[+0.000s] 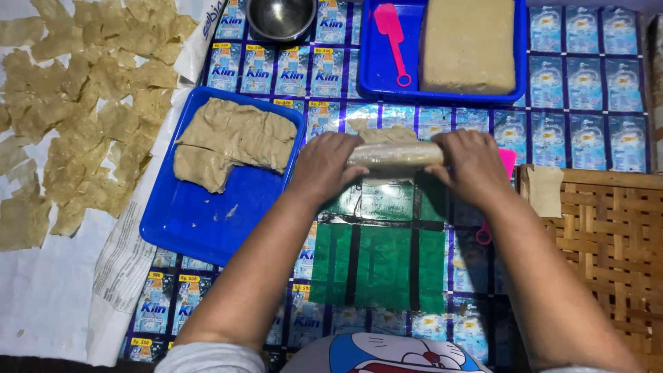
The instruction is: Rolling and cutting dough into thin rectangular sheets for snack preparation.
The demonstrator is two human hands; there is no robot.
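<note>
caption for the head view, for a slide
Both hands, left hand and right hand, press a rolling pin over dough on a green sheet.

Glossy plastic, matt dough, woven cane

The blue plastic tray [200, 221] shines smooth; the dough slab [231, 141] looks matt and lumpy; the steel bowl [281, 17] gleams; the woven mat [611, 255] is rough.
</note>
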